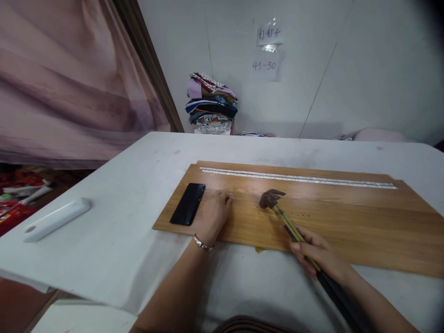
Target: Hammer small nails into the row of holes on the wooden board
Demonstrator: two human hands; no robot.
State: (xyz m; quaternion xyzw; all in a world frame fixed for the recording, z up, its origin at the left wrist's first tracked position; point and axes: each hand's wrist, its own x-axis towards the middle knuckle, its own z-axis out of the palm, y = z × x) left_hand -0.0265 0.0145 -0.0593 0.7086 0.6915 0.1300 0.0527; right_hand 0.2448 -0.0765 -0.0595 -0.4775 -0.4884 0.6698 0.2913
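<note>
My right hand (317, 249) is wrapped round the shaft of a claw hammer (289, 224), whose rusty head is over the middle of a wooden board (364, 222). My left hand (215, 212), with a bracelet at the wrist, is low over the left part of the board. Its fingers are curled and pinch at a few small shiny nails (231, 196); how many are between the fingertips is hidden. A row of small dark spots marks the board right of the hammer head. Left of my left hand lies a black phone (188, 204).
Two white measuring strips (298, 178) run along the board's far side. A white plastic handle-like piece (57, 219) lies on the white table (114, 194) at left. Folded clothes (212, 104) are stacked by the wall, and a pink curtain (79, 78) hangs at left.
</note>
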